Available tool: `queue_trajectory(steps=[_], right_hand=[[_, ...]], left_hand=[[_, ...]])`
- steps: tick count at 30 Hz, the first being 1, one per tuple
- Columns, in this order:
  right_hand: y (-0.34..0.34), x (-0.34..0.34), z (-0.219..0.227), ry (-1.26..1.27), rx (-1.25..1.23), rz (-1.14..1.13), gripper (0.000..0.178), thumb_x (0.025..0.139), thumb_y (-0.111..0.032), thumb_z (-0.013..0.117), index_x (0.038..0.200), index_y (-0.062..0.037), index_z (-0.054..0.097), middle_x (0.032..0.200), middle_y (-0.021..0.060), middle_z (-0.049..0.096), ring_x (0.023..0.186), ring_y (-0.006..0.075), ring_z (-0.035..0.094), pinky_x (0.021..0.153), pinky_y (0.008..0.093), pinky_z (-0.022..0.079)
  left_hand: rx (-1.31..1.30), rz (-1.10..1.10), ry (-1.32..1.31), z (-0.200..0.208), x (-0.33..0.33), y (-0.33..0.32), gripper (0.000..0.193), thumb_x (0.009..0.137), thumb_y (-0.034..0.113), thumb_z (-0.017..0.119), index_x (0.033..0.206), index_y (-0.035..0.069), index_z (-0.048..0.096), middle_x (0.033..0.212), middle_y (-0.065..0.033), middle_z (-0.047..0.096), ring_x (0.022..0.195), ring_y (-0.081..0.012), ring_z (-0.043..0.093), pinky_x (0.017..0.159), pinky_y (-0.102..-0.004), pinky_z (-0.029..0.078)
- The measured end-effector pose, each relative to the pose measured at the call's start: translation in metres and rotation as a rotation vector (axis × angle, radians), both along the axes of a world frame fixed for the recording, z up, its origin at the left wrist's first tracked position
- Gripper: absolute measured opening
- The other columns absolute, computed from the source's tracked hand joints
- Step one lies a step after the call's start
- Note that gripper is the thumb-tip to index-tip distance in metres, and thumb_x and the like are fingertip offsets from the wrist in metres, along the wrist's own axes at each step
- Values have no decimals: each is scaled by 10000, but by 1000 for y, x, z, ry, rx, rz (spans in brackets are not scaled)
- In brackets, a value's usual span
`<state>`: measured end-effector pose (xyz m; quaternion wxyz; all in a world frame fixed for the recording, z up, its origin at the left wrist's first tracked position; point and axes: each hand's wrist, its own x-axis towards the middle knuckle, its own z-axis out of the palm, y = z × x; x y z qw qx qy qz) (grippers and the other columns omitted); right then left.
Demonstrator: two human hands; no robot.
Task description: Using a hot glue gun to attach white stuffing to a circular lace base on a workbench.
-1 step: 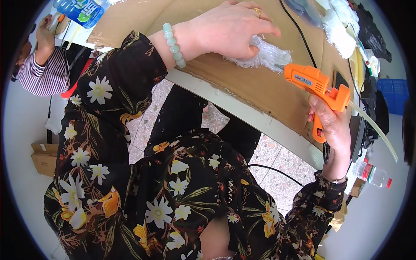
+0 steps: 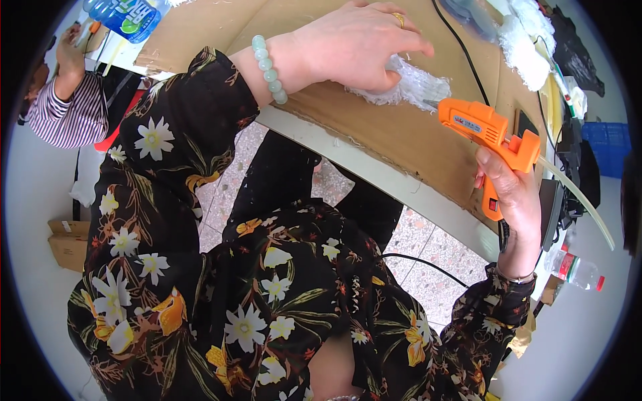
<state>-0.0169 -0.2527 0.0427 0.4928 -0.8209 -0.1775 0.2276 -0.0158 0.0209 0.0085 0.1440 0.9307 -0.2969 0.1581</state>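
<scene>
My right hand (image 2: 509,184) is wrapped round the handle of an orange hot glue gun (image 2: 476,121), a pale glue stick (image 2: 580,197) trailing from its back. The gun's nozzle points left and touches or nearly touches the end of a white, fluffy, fringed piece (image 2: 418,85) lying on a brown cardboard sheet (image 2: 401,144). Over that piece lies my left hand (image 2: 364,43), fingers stretched out and apart, thumb resting at its near side. Part of the white piece is hidden beneath the hand, and the fingertips at the top edge are partly cut off.
Black cable (image 2: 463,50) crosses the cardboard. More white fluff (image 2: 525,57) lies at the far right, beside a black plastic bag (image 2: 576,57). A blue-labelled bottle (image 2: 124,18) stands far left. Another person in a striped top (image 2: 67,113) sits left. A clear bottle (image 2: 580,271) is at right.
</scene>
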Motion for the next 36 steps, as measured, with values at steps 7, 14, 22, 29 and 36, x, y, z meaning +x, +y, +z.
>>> queue_trajectory(steps=[7, 14, 22, 29, 36], right_hand=[[6, 2, -3, 39, -3, 45, 297, 824, -276, 646, 946, -24, 547, 742, 23, 527, 641, 113, 524, 589, 251, 435], [8, 7, -8, 24, 29, 47, 321, 804, -245, 669, 974, 5, 562, 759, 9, 533, 625, 92, 493, 566, 231, 406], [13, 10, -6, 32, 41, 51, 281, 832, -267, 628, 950, -25, 546, 736, 25, 520, 624, 117, 514, 597, 259, 429], [19, 10, -6, 33, -12, 83, 291, 833, -254, 628, 988, -24, 540, 731, 19, 509, 646, 109, 500, 599, 257, 427], [25, 11, -7, 13, -10, 94, 284, 818, -259, 644, 950, -23, 560, 758, 5, 527, 619, 92, 498, 571, 240, 414]], left_hand=[[28, 16, 6, 1, 0, 0, 452, 691, 163, 567, 1130, 61, 529, 1097, -135, 564, 1120, -327, 457, 934, -420, 377], [-8, 36, 96, 1, 3, 2, 482, 693, 175, 578, 1157, 60, 518, 1141, -148, 550, 1149, -331, 441, 963, -426, 357], [-32, 49, 208, 8, 0, 6, 502, 704, 195, 593, 1180, 61, 506, 1195, -146, 529, 1176, -330, 423, 984, -423, 342], [-20, 33, 163, 5, 5, 2, 507, 707, 206, 602, 1184, 66, 503, 1171, -145, 536, 1167, -326, 426, 977, -425, 345], [-14, 20, 180, 4, 3, 7, 520, 707, 208, 604, 1194, 62, 495, 1175, -136, 538, 1161, -330, 431, 978, -425, 343]])
